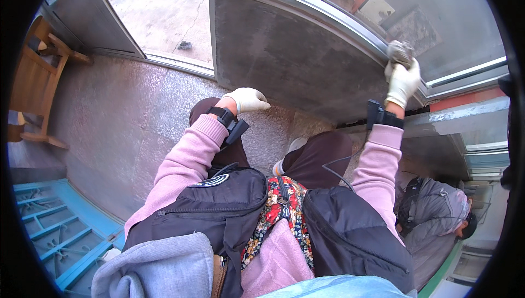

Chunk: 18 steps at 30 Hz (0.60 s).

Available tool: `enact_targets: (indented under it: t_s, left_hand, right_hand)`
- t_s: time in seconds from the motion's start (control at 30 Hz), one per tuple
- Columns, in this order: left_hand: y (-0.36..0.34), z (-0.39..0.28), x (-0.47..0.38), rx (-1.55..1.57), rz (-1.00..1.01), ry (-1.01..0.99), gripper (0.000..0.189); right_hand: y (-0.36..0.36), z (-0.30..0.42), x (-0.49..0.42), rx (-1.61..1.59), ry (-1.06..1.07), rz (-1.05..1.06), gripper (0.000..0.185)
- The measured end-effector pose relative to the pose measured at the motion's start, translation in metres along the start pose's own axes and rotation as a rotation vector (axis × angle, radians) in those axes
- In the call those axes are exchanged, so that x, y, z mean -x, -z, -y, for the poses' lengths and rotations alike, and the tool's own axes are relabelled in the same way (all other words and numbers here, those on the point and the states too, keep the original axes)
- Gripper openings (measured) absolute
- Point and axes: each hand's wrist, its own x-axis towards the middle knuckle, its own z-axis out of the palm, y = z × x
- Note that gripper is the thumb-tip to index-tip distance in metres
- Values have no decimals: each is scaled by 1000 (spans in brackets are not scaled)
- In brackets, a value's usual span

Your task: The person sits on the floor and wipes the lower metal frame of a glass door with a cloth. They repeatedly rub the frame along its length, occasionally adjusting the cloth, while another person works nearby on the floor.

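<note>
My right hand (402, 80), in a white glove, grips a crumpled, dirty grey cloth (400, 53). The cloth is at the metal rail (361, 37) along the lower edge of a glass pane (455, 19). Below that rail is a dark, smudged lower panel (279, 48). My left hand (248, 100), also gloved in white, hovers near my knee (205, 109) with loosely bent fingers and nothing visible in it. Its palm side is hidden.
A doorway with a metal sill (180, 64) opens onto concrete (164, 11) at upper left. A wooden chair (37, 84) and a blue metal grille (65, 232) stand left. Another person in grey (439, 212) bends down at right. Terrazzo floor (119, 105) lies below.
</note>
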Motion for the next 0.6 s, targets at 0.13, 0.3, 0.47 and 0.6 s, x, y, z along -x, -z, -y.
enact_targets:
  t_s: [0.13,0.3,0.47,0.6]
  left_hand:
    - [-2,2,-1,14,-10,6,52]
    - [0,10,-2,21,-22,32,49]
    - [2,17,2,56,-24,22,51]
    - [0,19,6,39,-50,-4,52]
  right_hand:
    - [-87,51,49,257,570,-103,34]
    - [-167,152,88,58,738,80,28]
    - [-142,182,96,-495,574,529,43]
    - [-90,158,77,-218,686,439,49]
